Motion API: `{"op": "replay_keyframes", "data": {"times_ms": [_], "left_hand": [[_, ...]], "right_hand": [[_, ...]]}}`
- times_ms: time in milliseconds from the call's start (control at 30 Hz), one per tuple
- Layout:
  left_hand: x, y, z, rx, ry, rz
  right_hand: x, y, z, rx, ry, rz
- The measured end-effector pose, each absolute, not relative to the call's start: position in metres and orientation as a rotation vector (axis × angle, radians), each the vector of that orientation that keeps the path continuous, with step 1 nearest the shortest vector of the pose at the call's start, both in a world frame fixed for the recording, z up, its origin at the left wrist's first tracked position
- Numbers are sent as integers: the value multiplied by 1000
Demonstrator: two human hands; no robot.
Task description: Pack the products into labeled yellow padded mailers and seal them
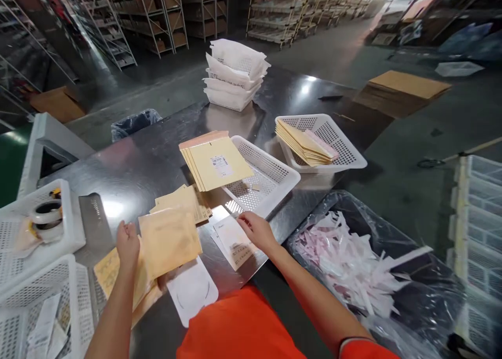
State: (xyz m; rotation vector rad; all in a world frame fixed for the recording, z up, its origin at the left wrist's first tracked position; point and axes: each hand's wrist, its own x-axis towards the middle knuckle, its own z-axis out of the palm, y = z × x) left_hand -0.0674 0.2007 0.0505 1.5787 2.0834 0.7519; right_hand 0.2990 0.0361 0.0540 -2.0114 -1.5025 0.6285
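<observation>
1. Your left hand (pixel 128 242) is curling loosely beside the left edge of the plain yellow envelope (pixel 170 244); whether it is gripping any paper, you cannot tell from here.
2. Your right hand (pixel 257 231) is bending its fingers partly closed at the far right edge of the printed white sheet (pixel 234 241); a firm pinch is not clear.
3. The envelope is lying at the near left of the metal table (pixel 137 178), overlapping other yellow mailers. It is probably light, soft and slightly springy, so try taking it flat by a side edge, without creasing it.
4. The sheet is lying near the table's edge, right of the envelope. It is likely thin and bendy and may slide on the smooth metal; a corner pinch should suit it.
5. Farther out, a labelled mailer stack (pixel 219 163) is leaning over the left rim of a white basket (pixel 280 192).
6. At far right, another basket (pixel 345 147) is holding more mailers; at near right, a clear bag (pixel 423 296) is holding paper strips (pixel 353 265).
</observation>
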Motion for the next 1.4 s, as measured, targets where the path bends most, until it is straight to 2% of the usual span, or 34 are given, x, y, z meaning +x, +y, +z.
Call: {"op": "replay_keyframes", "data": {"times_ms": [200,333,467,567,700,867,1000,1133,1300,1400], "left_hand": [[-78,112,-12,1487,2106,428],[-80,32,-26,1380,2020,329],[-65,-15,-34,1342,1977,31],[-50,-30,-43,1234,2047,-182],[-32,-35,-55,1042,2247,-227],[-26,-32,-49,994,2279,-214],[-27,-34,-38,938,2317,-184],[-18,-38,-36,843,2357,-158],[-4,-36,-42,722,2407,-125],[0,-35,-45,697,2424,-85]], "right_hand": [[321,59,32,-2375,-1503,623],[282,52,5,-2563,-1609,878],[261,34,-29,-2873,-1406,804],[272,26,-45,-2926,-1277,812],[292,20,-51,-2865,-1215,925],[294,4,-42,-2756,-1254,776],[276,-16,-38,-2363,-1065,739],[238,-27,-45,-2037,-914,959],[179,-25,-68,-1894,-1103,1218],[165,-24,-83,-1917,-1171,1241]]}}
